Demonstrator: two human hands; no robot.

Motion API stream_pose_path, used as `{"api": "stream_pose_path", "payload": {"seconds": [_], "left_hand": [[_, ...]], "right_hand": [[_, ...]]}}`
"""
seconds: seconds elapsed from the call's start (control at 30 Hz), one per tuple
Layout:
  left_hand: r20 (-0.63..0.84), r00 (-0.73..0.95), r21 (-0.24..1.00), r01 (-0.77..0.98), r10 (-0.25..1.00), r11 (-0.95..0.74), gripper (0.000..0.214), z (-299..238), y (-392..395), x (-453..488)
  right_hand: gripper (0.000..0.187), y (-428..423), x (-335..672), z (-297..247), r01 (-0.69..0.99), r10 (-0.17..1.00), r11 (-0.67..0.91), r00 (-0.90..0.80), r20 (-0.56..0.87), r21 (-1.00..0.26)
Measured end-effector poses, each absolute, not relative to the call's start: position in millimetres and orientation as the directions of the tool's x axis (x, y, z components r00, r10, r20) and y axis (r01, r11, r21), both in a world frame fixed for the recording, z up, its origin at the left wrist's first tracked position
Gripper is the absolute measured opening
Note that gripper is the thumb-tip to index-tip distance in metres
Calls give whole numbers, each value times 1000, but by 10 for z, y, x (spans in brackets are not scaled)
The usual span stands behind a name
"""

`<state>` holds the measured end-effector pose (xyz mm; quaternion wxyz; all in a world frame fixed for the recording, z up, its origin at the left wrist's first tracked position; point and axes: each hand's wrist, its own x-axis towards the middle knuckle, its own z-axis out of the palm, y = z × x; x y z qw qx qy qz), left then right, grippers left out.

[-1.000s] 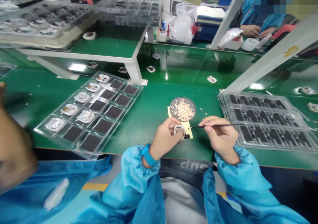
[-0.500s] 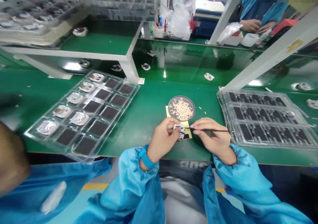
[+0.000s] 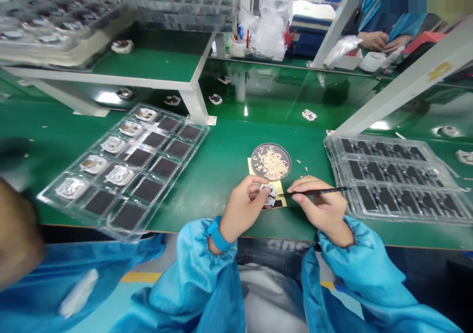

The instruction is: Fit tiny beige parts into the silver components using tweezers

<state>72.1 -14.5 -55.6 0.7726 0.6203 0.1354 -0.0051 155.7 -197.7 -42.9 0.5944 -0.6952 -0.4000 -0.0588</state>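
From afar I saw the left hand (image 3: 241, 209) clench a small white module (image 3: 268, 194) at 12 o'clock, the right hand (image 3: 320, 209) gripping black tweezers (image 3: 314, 192) whose slipping tip could gouge it.

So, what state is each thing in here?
left hand: pinching small white part
right hand: holding slim black pointed tool, tip beside the part
round metal mesh tray: holding pale pieces
left clear plastic tray: white parts in some cells, black pads in others
right clear plastic tray: black inserts in its cells
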Motion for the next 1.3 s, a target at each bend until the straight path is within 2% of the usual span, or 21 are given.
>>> {"api": "stream_pose_path", "payload": {"seconds": [0.1, 0.33, 0.53, 0.77, 0.93, 1.03, 1.1, 1.17, 1.23, 1.3], "left_hand": [[-202, 962, 958, 156, 184, 240, 36, -527, -140, 719], [-167, 963, 961, 111, 213, 252, 35, -538, -132, 718], [-155, 958, 962, 91, 241, 257, 33, -515, -130, 721], [-169, 959, 958, 105, 228, 267, 34, -540, -128, 721], [-171, 960, 966, 119, 223, 228, 34, -555, -108, 723], [-165, 960, 978, 130, 227, 163, 34, -551, -89, 704], [-157, 958, 982, 126, 242, 138, 34, -549, -77, 692], [-154, 959, 979, 115, 238, 168, 37, -549, -67, 692], [-156, 965, 972, 112, 212, 206, 46, -548, -64, 698], [-153, 970, 971, 113, 190, 209, 56, -548, -67, 702]], "right_hand": [[23, -1984, 1550, -429, 606, 482, 23, 690, 540, -795], [34, -1990, 1550, -464, 631, 520, 32, 652, 552, -775], [30, -1977, 1546, -485, 647, 551, 19, 629, 548, -762], [8, -2052, 1586, -475, 373, 592, 71, 730, 340, -925], [7, -2131, 1549, -516, 236, 674, 98, 699, 239, -967], [2, -2252, 1442, -410, 195, 677, 97, 706, 208, -976], [16, -2390, 1400, -225, 203, 650, 112, 726, 226, -973], [27, -2584, 1453, 20, 249, 571, 113, 776, 268, -962], [28, -2852, 1654, 262, 332, 413, 58, 850, 326, -941], [21, -3199, 2011, 434, 434, 176, -115, 894, 411, -894]]}}
